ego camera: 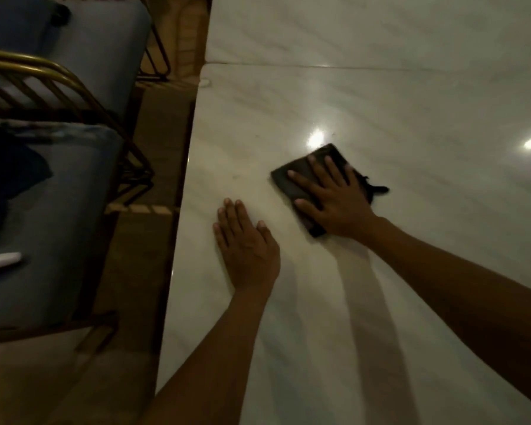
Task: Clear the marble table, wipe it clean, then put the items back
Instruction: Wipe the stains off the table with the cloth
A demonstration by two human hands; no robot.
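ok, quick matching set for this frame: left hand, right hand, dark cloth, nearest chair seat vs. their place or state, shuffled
Things:
1. left hand
2. right hand
3. dark cloth
4. blue chair seat

States:
A. flat under a palm on the marble table
B. off the table's left edge, with a white object on it
C. flat on bare marble, holding nothing
D. pressing down with spread fingers

Pairs: 1-C, 2-D, 3-A, 4-B

place: dining area (home or café, unclear) | marble table (380, 87) | cushioned gold-framed chairs (59, 72)
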